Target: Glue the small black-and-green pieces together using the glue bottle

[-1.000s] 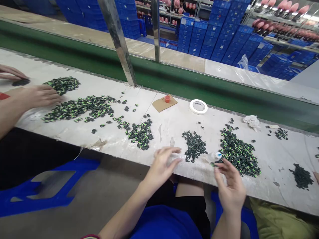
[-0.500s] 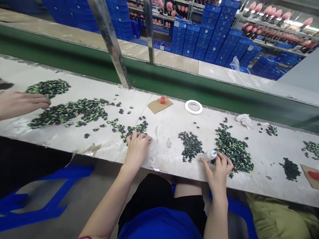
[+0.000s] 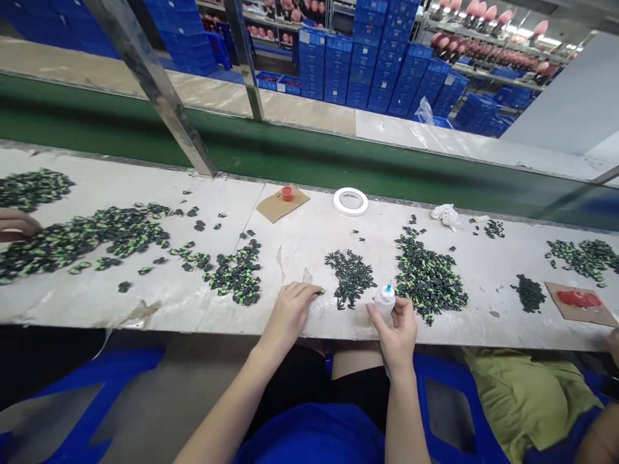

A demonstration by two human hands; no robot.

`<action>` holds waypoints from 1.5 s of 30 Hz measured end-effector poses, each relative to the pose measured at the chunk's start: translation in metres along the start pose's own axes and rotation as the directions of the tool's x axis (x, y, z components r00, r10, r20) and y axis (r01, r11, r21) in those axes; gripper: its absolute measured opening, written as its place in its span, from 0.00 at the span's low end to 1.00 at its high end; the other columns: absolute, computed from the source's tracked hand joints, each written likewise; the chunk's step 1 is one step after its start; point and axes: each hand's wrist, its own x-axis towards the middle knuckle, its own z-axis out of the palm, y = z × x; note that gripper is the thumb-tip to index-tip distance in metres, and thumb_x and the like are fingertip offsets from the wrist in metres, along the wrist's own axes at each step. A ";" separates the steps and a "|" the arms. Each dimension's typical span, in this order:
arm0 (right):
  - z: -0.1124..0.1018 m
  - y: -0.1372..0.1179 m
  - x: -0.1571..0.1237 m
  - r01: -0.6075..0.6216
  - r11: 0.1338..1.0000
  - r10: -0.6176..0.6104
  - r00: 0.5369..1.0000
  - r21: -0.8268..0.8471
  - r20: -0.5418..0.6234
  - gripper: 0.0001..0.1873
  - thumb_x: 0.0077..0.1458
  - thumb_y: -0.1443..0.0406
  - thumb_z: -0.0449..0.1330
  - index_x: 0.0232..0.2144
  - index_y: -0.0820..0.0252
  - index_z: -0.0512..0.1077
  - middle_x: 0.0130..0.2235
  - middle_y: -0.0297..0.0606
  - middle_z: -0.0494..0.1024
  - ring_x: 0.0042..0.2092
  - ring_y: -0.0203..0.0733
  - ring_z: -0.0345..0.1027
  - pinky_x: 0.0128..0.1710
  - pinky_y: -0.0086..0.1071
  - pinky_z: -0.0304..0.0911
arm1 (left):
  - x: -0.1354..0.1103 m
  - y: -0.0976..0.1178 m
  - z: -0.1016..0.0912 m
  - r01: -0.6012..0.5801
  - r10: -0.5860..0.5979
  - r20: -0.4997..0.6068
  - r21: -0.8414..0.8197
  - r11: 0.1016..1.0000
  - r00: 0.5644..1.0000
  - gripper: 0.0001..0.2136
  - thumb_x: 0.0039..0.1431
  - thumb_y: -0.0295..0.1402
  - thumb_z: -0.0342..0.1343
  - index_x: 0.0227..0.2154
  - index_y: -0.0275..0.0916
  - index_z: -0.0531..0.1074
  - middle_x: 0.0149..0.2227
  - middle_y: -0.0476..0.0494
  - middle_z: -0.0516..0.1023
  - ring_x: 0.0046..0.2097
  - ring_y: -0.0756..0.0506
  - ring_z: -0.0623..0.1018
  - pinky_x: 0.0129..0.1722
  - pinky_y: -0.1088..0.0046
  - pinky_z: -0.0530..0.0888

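Observation:
My right hand (image 3: 397,328) grips a small white squeeze bottle (image 3: 385,300) with a blue tip, held upright at the near edge of the white worktable (image 3: 483,335). My left hand (image 3: 291,305) rests on the table with its fingertips pinched on a small black-and-green piece (image 3: 320,292). Between my hands lies a pile of dark pieces (image 3: 350,278). A larger pile of green-and-black pieces (image 3: 428,276) lies just beyond the bottle, and another small pile (image 3: 235,276) lies left of my left hand.
A tape roll (image 3: 351,201) and a cardboard scrap with a red cap (image 3: 287,193) sit farther back. Another person's hand (image 3: 17,225) touches a long pile (image 3: 82,233) at far left. A cardboard with red (image 3: 578,300) lies right. A green conveyor (image 3: 338,161) runs behind.
My left hand moved right from the left pile to a piece beside the dark pile. My right hand lifted the bottle upright. The view shifted rightward.

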 end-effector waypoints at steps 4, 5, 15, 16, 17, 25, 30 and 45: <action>0.000 -0.003 -0.001 -0.013 0.999 0.013 1.000 0.041 -0.001 0.22 0.43 0.54 0.70 0.35 0.57 0.66 0.34 0.39 0.78 0.37 0.45 0.74 0.36 0.36 0.69 | -0.003 0.001 0.003 -0.008 0.006 -0.061 -0.034 0.999 0.998 0.09 0.64 0.29 0.50 0.36 0.42 0.76 0.34 0.44 0.81 0.37 0.44 0.78 0.37 0.67 0.72; 0.000 -0.003 -0.001 -0.015 0.999 0.015 1.000 0.048 -0.002 0.22 0.43 0.54 0.70 0.35 0.57 0.66 0.34 0.38 0.78 0.36 0.45 0.74 0.36 0.36 0.69 | -0.004 0.001 0.002 -0.006 0.003 -0.066 -0.048 0.999 0.998 0.08 0.64 0.30 0.51 0.36 0.42 0.76 0.34 0.44 0.81 0.36 0.44 0.78 0.37 0.68 0.72; 0.002 -0.004 -0.001 -0.023 0.994 0.021 1.000 0.105 0.024 0.21 0.44 0.54 0.69 0.34 0.58 0.66 0.35 0.40 0.79 0.36 0.44 0.75 0.37 0.37 0.70 | -0.012 0.001 -0.006 0.084 -0.093 -0.042 -0.180 0.980 0.995 0.07 0.60 0.31 0.54 0.37 0.43 0.77 0.36 0.43 0.81 0.40 0.42 0.78 0.40 0.65 0.76; 0.002 -0.005 -0.001 -0.025 0.993 0.022 0.999 0.112 0.025 0.20 0.45 0.54 0.69 0.34 0.58 0.67 0.35 0.40 0.79 0.37 0.45 0.75 0.37 0.38 0.71 | -0.013 0.001 -0.006 0.086 -0.095 -0.040 -0.179 0.980 0.995 0.07 0.60 0.31 0.54 0.36 0.42 0.77 0.35 0.43 0.81 0.39 0.43 0.78 0.39 0.65 0.76; 0.002 -0.006 -0.001 -0.027 0.992 0.023 0.999 0.120 0.033 0.20 0.45 0.54 0.69 0.34 0.58 0.67 0.36 0.41 0.80 0.38 0.46 0.76 0.38 0.38 0.71 | -0.013 0.001 -0.005 0.085 -0.093 -0.036 -0.182 0.980 0.995 0.07 0.61 0.31 0.53 0.35 0.42 0.77 0.34 0.44 0.81 0.39 0.43 0.78 0.39 0.65 0.76; 0.001 -0.010 0.001 -0.057 0.958 0.009 0.985 0.282 0.170 0.20 0.57 0.49 0.57 0.38 0.59 0.73 0.35 0.42 0.82 0.35 0.45 0.77 0.35 0.36 0.71 | -0.015 0.002 -0.004 0.109 -0.114 -0.010 -0.202 0.973 0.993 0.06 0.60 0.33 0.56 0.35 0.43 0.78 0.33 0.44 0.80 0.38 0.43 0.77 0.37 0.66 0.75; 0.004 -0.012 0.001 -0.138 0.892 0.060 0.980 0.430 0.190 0.24 0.60 0.48 0.53 0.42 0.60 0.73 0.33 0.42 0.81 0.32 0.43 0.75 0.29 0.35 0.70 | -0.014 0.001 -0.001 0.105 -0.108 -0.004 -0.210 0.972 0.994 0.06 0.60 0.33 0.56 0.36 0.44 0.78 0.34 0.44 0.80 0.40 0.42 0.77 0.39 0.65 0.75; 0.002 0.001 0.001 -0.070 0.935 0.045 0.996 0.346 0.082 0.23 0.38 0.56 0.72 0.37 0.57 0.72 0.33 0.36 0.79 0.34 0.43 0.73 0.32 0.33 0.67 | -0.014 0.004 -0.009 0.146 -0.140 0.045 -0.192 0.971 0.989 0.05 0.58 0.29 0.57 0.36 0.42 0.77 0.35 0.45 0.82 0.41 0.43 0.78 0.42 0.65 0.77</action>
